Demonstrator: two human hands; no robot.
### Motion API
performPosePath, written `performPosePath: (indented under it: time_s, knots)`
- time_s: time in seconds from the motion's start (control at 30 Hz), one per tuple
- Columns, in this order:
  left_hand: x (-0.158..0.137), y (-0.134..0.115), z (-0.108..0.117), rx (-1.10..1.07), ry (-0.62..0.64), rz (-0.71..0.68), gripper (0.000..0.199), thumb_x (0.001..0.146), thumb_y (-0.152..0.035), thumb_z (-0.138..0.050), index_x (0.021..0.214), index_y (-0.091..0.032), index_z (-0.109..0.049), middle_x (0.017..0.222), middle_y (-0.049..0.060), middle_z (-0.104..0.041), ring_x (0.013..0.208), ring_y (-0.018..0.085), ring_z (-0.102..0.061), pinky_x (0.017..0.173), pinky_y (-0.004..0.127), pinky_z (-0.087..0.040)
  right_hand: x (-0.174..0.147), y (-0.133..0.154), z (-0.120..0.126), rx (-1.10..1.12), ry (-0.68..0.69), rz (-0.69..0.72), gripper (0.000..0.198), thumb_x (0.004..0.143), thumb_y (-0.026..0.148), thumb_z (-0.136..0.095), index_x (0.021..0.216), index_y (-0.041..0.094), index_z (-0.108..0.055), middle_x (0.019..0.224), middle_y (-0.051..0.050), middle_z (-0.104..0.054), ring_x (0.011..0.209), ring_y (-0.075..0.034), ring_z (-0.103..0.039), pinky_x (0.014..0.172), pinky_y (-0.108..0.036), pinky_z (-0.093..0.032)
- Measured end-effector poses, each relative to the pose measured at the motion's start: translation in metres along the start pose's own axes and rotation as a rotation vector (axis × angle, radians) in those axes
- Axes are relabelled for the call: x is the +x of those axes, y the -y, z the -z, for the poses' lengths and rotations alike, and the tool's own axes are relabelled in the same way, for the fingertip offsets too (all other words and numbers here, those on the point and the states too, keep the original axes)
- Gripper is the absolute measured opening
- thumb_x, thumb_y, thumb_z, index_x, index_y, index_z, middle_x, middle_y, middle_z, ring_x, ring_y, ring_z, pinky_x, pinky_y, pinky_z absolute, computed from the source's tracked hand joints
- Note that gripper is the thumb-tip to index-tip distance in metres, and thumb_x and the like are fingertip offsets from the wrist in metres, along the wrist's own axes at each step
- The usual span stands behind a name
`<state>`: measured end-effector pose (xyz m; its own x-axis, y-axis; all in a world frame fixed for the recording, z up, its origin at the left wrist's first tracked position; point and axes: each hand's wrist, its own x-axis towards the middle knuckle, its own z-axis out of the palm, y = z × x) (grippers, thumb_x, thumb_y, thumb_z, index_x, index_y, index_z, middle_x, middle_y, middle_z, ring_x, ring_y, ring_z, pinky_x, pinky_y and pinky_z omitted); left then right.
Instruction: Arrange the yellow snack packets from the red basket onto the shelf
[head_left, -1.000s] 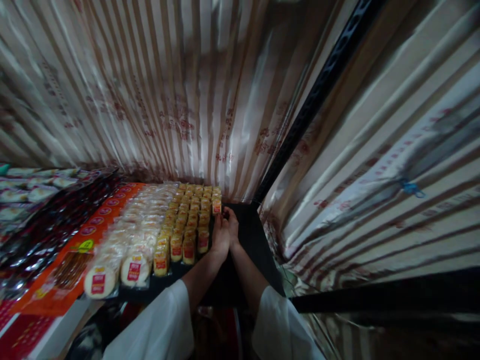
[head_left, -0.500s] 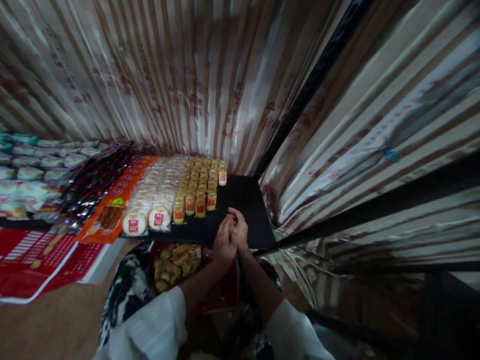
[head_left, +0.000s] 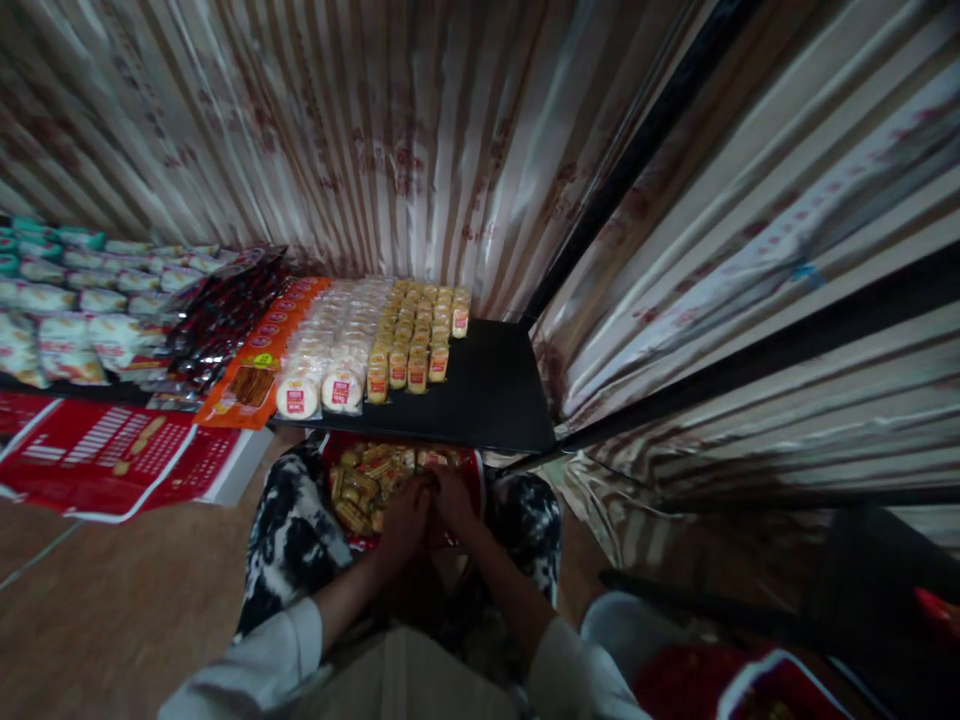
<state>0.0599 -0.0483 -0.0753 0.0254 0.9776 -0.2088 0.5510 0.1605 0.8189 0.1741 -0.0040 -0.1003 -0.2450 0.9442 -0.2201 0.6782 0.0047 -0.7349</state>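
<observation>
Dimly lit left hand, right hand: were close together at the red container; whether either grip held anything, I couldn't tell.
Yellow snacks: lay inside, partly hidden by the hands.
White packets: ran off at left.

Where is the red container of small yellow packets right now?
The red container is lower middle in the head view, below the black shelf and between the trouser legs, partly under the left hand and right hand.
</observation>
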Motion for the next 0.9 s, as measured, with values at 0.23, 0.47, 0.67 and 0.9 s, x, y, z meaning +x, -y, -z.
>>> performPosePath:
  time_s: [0.23, 0.47, 0.67, 0.9]
  knots:
    - [0.019, 0.046, 0.013, 0.414, 0.169, 0.350, 0.034, 0.087, -0.020, -0.036, 0.113, -0.011, -0.056, 0.107, 0.019, -0.064, 0.100, 0.024, -0.062, 0.082, 0.032, -0.045, 0.009, -0.012, -0.041, -0.037, 0.200, -0.134, 0.035, 0.082, 0.011, -0.043, 0.113, 0.016, -0.059, 0.116, -0.012, -0.065, 0.106, -0.023, -0.060, 0.093, -0.034, -0.043]
    - [0.027, 0.056, 0.003, 0.531, 0.196, 0.287, 0.037, 0.082, -0.016, -0.045, 0.117, -0.010, -0.052, 0.113, 0.018, -0.061, 0.099, 0.028, -0.061, 0.079, 0.033, -0.043, 0.018, -0.029, -0.060, 0.251, 0.252, -0.079, 0.049, 0.076, 0.010, -0.050, 0.124, 0.017, -0.052, 0.126, -0.010, -0.059, 0.114, -0.022, -0.056, 0.100, -0.037, -0.040]
    - [0.031, 0.055, 0.005, 0.616, 0.189, 0.325, 0.035, 0.084, -0.011, -0.041, 0.115, -0.009, -0.057, 0.106, 0.019, -0.065, 0.091, 0.029, -0.064, 0.076, 0.033, -0.046, 0.019, -0.028, -0.065, 0.289, 0.225, -0.066, 0.042, 0.076, 0.010, -0.048, 0.117, 0.018, -0.058, 0.118, -0.008, -0.064, 0.109, -0.021, -0.059, 0.099, -0.038, -0.041]
    - [0.026, 0.060, 0.006, 0.540, 0.178, 0.287, 0.038, 0.083, -0.016, -0.043, 0.120, -0.014, -0.055, 0.104, 0.017, -0.068, 0.092, 0.028, -0.065, 0.076, 0.034, -0.047, 0.022, -0.027, -0.052, 0.138, -0.025, -0.132, 0.053, 0.074, 0.007, -0.049, 0.125, 0.021, -0.053, 0.134, -0.008, -0.052, 0.126, -0.022, -0.045, 0.107, -0.040, -0.032]
